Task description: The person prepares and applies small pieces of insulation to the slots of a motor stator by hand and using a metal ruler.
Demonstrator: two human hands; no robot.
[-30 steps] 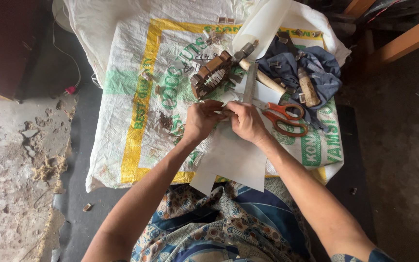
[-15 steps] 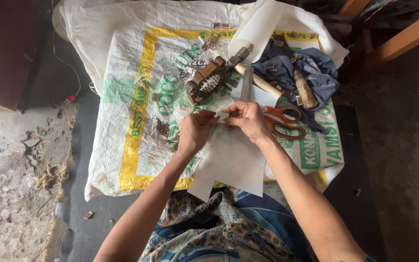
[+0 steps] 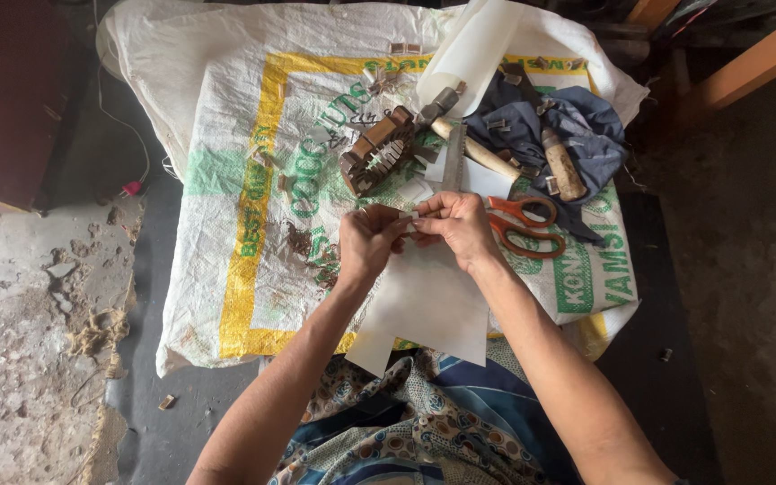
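My left hand (image 3: pixel 368 241) and my right hand (image 3: pixel 456 225) meet over the middle of a woven sack, both pinching a small white paper strip (image 3: pixel 412 217) between their fingertips. Under the hands lies a larger white paper sheet (image 3: pixel 424 310), reaching down to my lap. Just beyond the fingers sits a brown ring-shaped metal core with slots (image 3: pixel 381 151). Orange-handled scissors (image 3: pixel 523 224) lie right beside my right hand.
A white woven sack with yellow and green print (image 3: pixel 253 171) covers the work surface. On it lie a metal ruler (image 3: pixel 454 157), a wooden-handled tool (image 3: pixel 482 154), a second wooden handle (image 3: pixel 563 166) on a dark blue cloth (image 3: pixel 586 126), a rolled white sheet (image 3: pixel 473 49) and several small metal clips. Rough concrete floor (image 3: pixel 20 341) at left.
Both hands have stayed together on the small paper strip, shifting slightly away from my body. The camera view has drifted a little; the objects on the sack have not moved.
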